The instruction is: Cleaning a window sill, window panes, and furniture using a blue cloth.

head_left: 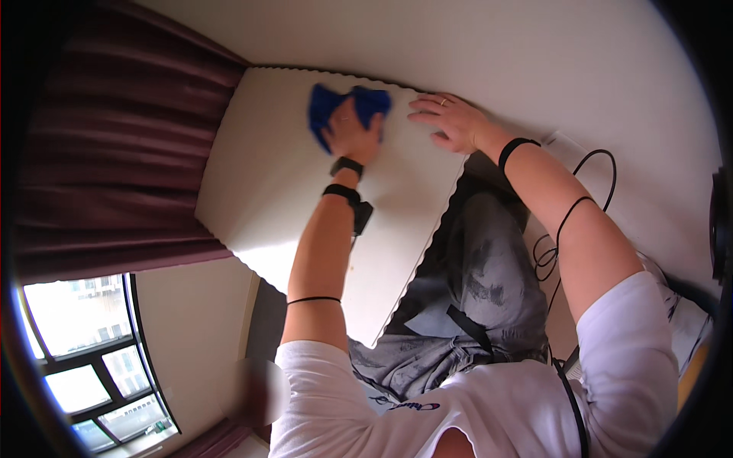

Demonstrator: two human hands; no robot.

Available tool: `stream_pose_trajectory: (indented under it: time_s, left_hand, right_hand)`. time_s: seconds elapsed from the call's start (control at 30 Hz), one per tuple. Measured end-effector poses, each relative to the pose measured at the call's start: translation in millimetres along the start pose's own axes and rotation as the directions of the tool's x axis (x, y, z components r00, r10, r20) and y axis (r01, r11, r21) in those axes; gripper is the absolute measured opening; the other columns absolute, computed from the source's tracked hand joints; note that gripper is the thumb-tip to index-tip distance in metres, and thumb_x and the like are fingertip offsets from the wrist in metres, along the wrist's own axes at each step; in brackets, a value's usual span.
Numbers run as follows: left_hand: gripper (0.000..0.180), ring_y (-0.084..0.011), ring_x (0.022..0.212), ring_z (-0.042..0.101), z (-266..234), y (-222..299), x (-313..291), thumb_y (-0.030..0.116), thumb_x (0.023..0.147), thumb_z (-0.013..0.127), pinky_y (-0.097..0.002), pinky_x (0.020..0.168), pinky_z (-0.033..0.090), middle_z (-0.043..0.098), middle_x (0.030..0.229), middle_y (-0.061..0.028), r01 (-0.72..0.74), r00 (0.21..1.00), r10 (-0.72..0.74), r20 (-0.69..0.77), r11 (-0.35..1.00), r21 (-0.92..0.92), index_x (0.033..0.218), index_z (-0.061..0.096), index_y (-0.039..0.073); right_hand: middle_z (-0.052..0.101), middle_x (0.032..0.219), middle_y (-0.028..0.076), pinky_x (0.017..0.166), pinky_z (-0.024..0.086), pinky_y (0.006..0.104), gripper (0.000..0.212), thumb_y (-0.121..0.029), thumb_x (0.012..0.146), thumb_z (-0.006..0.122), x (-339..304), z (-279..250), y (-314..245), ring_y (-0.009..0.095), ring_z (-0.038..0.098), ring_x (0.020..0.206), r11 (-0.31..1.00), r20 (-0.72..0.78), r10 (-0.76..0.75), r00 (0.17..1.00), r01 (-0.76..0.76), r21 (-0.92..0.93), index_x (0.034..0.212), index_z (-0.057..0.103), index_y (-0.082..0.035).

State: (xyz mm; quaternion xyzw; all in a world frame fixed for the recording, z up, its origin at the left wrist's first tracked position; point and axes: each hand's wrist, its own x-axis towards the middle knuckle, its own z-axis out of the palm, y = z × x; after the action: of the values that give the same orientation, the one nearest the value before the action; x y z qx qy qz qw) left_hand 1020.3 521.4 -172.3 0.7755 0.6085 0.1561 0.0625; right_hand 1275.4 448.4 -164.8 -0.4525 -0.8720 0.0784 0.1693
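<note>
My left hand (353,136) presses a crumpled blue cloth (327,104) against a cream-white tabletop (305,175) with a wavy edge. Slight motion blur shows on the hand and cloth, and some of the fingers are hidden in the folds. To the right of the cloth, apart from it, my right hand (450,122) lies at the tabletop's far right corner. Its fingers are stretched out on the surface, a ring is on one of them, and nothing is in its grip.
A dark maroon curtain (130,137) hangs along the tabletop's left side. Behind the far edge rises a pale wall (534,53). A black cable (615,172) loops by my right arm. My legs in grey trousers (489,259) are at the tabletop's right edge. A window (92,359) is at lower left.
</note>
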Motion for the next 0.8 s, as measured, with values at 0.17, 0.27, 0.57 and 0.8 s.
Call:
stream_pose_trajectory:
  time_s: [0.17, 0.27, 0.57, 0.8]
  left_hand:
    - [0.079, -0.0315, 0.146, 0.031, -18.2, -113.2, 54.3, 0.062, 0.093, 0.054, -0.0642, 0.115, 0.024, 0.039, 0.157, -0.0098, 0.168, 0.985, -0.171, 0.023, 0.979, 0.120, 0.153, 0.036, 0.015]
    - [0.080, -0.0322, 0.144, 0.038, -45.3, -200.8, 70.9, 0.061, 0.093, 0.054, -0.0503, 0.117, 0.030, 0.043, 0.155, -0.0154, 0.207, 0.978, -0.201, -0.052, 0.966, 0.154, 0.150, 0.041, 0.007]
    - [0.080, -0.0379, 0.133, 0.049, -45.4, -428.0, 53.5, 0.074, 0.094, 0.037, -0.0587, 0.108, 0.037, 0.044, 0.154, -0.0137, 0.518, 0.853, -0.494, -0.167, 0.765, 0.382, 0.155, 0.037, 0.022]
    - [0.091, -0.0410, 0.133, 0.048, -90.8, -534.9, 129.1, 0.080, 0.089, 0.042, -0.0544, 0.108, 0.038, 0.049, 0.147, -0.0191, 0.422, 0.907, -0.293, -0.304, 0.594, 0.685, 0.153, 0.037, 0.016]
  right_hand:
    - [0.044, 0.152, 0.007, 0.121, 0.027, 0.0450, 0.057, -0.018, 0.084, 0.061, -2.9, 3.5, 0.0, 0.028, 0.035, 0.145, 0.994, -0.002, 0.028, 1.000, -0.028, 0.104, 0.140, 0.053, -0.015]
    - [0.045, 0.151, 0.005, 0.121, 0.028, 0.0429, 0.051, -0.025, 0.088, 0.059, -2.2, 2.7, -0.4, 0.025, 0.036, 0.144, 0.996, -0.011, 0.030, 0.999, -0.029, 0.079, 0.139, 0.054, -0.017]
    - [0.048, 0.149, 0.006, 0.118, 0.032, 0.0452, 0.053, -0.019, 0.081, 0.063, -10.3, 14.0, 10.6, 0.026, 0.038, 0.143, 0.991, 0.024, 0.053, 0.998, -0.056, 0.121, 0.134, 0.059, -0.015]
    - [0.051, 0.145, 0.007, 0.115, 0.035, 0.0453, 0.055, -0.015, 0.076, 0.063, -1.8, 0.9, 5.9, 0.028, 0.041, 0.140, 0.984, -0.065, 0.019, 0.998, -0.007, 0.177, 0.132, 0.060, -0.013]
